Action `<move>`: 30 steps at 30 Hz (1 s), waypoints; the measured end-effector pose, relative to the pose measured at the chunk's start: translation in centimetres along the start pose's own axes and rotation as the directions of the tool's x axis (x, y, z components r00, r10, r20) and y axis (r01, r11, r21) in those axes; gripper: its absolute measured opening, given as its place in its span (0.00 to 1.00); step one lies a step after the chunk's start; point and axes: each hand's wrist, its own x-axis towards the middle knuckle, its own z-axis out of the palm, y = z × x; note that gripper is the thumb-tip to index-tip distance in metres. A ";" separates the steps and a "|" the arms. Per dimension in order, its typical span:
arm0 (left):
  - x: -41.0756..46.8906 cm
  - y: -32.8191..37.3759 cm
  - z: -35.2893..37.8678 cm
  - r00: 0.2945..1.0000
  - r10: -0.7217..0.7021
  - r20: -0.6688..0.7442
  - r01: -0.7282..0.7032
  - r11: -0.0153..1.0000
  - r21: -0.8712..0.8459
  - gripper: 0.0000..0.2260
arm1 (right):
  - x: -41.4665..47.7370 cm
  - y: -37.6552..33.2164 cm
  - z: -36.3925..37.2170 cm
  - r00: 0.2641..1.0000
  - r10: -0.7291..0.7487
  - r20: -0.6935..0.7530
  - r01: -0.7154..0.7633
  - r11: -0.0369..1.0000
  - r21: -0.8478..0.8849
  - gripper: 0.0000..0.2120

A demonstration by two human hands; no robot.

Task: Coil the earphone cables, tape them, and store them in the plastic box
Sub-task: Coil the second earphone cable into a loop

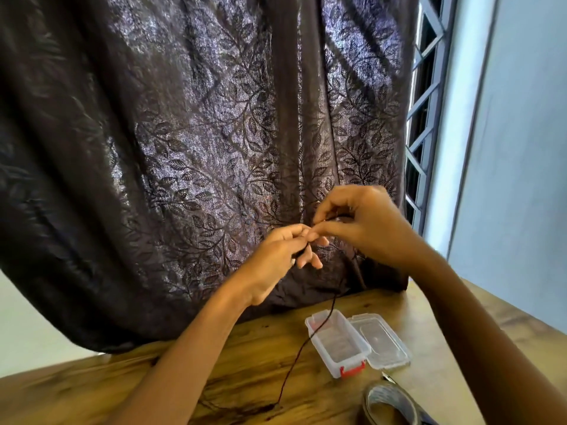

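Observation:
Both hands are raised above the wooden table (245, 372), in front of a dark curtain. My left hand (282, 256) holds one end of a thin dark earphone cable (306, 342) with its fingers curled. My right hand (359, 222) pinches the same cable just above and to the right, fingertips touching the left hand's. The cable hangs down from the hands, crosses the far left corner of the clear plastic box (337, 345), and trails onto the table at the front. The box stands open with nothing seen inside, its lid (380, 338) lying flat to its right, red clasps on its ends.
A roll of tape (389, 406) lies at the front right of the table, with a small metal tip, maybe scissors (387, 376), beside it. The dark leaf-patterned curtain (199, 148) hangs to the table's far edge. A window grille (426, 118) and wall are at the right.

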 end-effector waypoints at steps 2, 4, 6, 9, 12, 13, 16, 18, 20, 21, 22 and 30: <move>-0.2 0.4 0.0 0.999 -0.016 0.031 0.018 0.997 -0.072 0.14 | 0.7 0.4 -0.6 1.000 0.020 0.003 -0.020 0.998 0.065 0.08; -0.4 0.8 -0.1 0.998 -0.030 0.052 0.036 0.992 -0.123 0.15 | 1.3 1.2 -0.6 0.999 0.037 -0.008 -0.036 0.992 0.121 0.12; -0.6 1.1 -0.2 0.997 -0.055 0.046 0.063 0.978 -0.200 0.14 | 1.5 2.5 -0.1 0.996 0.068 -0.065 -0.052 0.972 0.227 0.13; -0.8 1.7 -0.6 0.998 -0.064 0.016 0.066 0.955 -0.289 0.14 | 0.8 4.6 1.6 0.980 0.144 -0.139 -0.095 0.945 0.312 0.11; -0.9 1.9 -0.9 0.998 -0.057 -0.006 0.051 0.931 -0.362 0.14 | -0.5 5.6 3.7 0.966 0.222 -0.134 -0.152 0.903 0.403 0.09; -0.8 1.9 -1.0 0.999 -0.051 -0.018 0.040 0.921 -0.387 0.13 | -1.0 5.8 4.5 0.960 0.250 -0.126 -0.174 0.886 0.430 0.08; -0.4 1.9 -1.3 0.997 -0.024 -0.076 -0.012 0.901 -0.434 0.13 | -2.5 6.0 7.2 0.943 0.316 -0.104 -0.237 0.857 0.459 0.05; -0.1 1.8 -1.4 0.994 -0.005 -0.109 -0.043 0.901 -0.432 0.13 | -3.6 5.8 8.9 0.940 0.330 -0.084 -0.260 0.855 0.448 0.06; 0.1 1.6 -1.4 0.991 0.006 -0.131 -0.063 0.901 -0.429 0.13 | -4.6 5.2 10.3 0.938 0.343 -0.046 -0.287 0.845 0.450 0.06; 0.2 1.5 -1.4 0.990 0.009 -0.142 -0.071 0.895 -0.441 0.13 | -5.1 4.8 10.9 0.937 0.347 -0.027 -0.297 0.839 0.455 0.06; 0.3 1.3 -1.5 0.988 0.009 -0.154 -0.080 0.885 -0.458 0.13 | -5.4 4.4 11.4 0.939 0.343 -0.007 -0.304 0.842 0.445 0.06; 0.5 -0.4 -2.3 0.968 0.028 -0.249 -0.097 0.958 -0.270 0.10 | -6.6 1.5 10.3 0.992 0.005 -0.125 -0.028 0.984 -0.178 0.14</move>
